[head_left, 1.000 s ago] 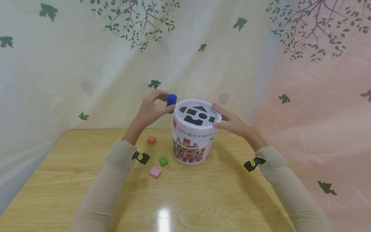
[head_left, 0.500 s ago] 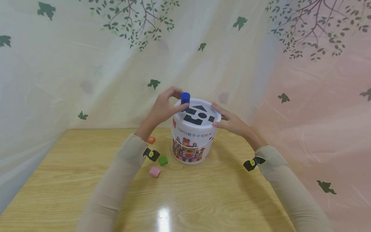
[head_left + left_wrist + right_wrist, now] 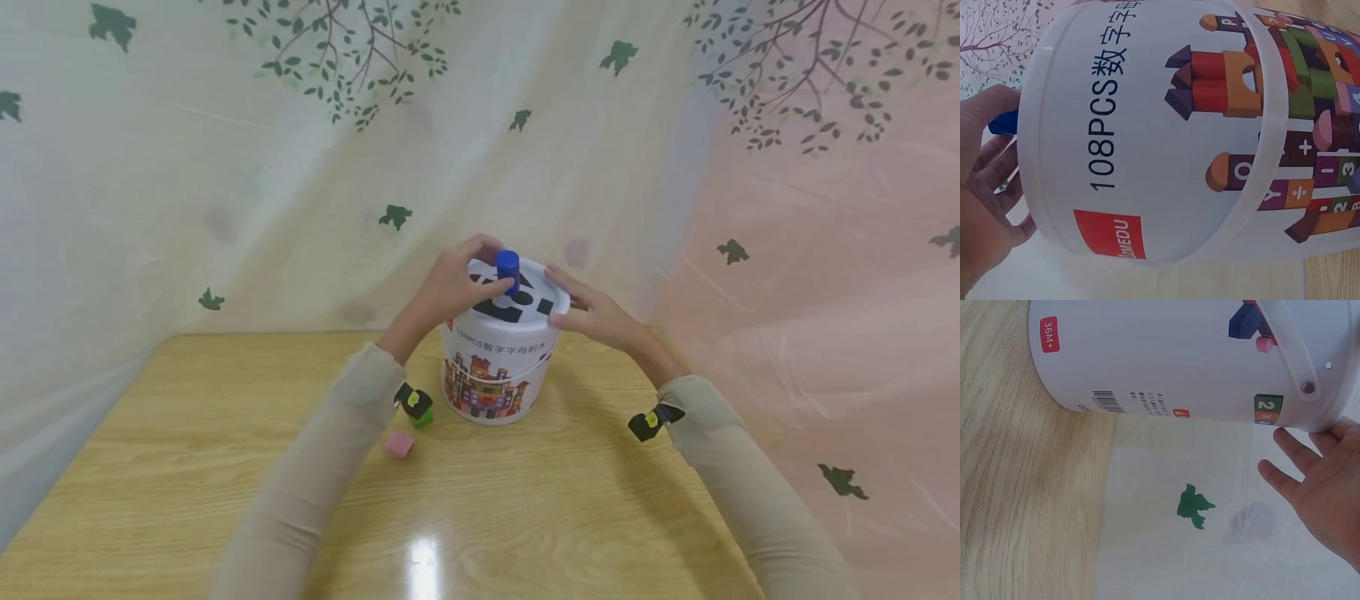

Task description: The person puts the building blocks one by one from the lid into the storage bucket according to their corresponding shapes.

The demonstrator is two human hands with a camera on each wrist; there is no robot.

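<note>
In the head view my left hand [image 3: 459, 282] pinches a blue cylinder block [image 3: 507, 265] between thumb and fingers, upright over the bucket lid [image 3: 542, 287]. Its lower end is beside the round hole; the thumb partly hides it, so I cannot tell whether it is inside. A bit of the blue block [image 3: 1004, 123] shows behind the rim in the left wrist view. The white block bucket [image 3: 491, 367] stands upright on the table. My right hand [image 3: 600, 317] rests on the lid's right rim, and the right wrist view shows its fingers [image 3: 1297, 453] spread and fairly straight.
A pink block [image 3: 399, 445] and a green block [image 3: 422, 419] lie on the wooden table [image 3: 525, 517], left of the bucket. The left wrist camera partly covers the green one. A patterned curtain [image 3: 315, 208] hangs behind the table.
My left hand has carried the blue cylinder block rightward from the bucket's left side to above the lid's middle. The left arm now hides the orange block. My right hand stays on the rim.
</note>
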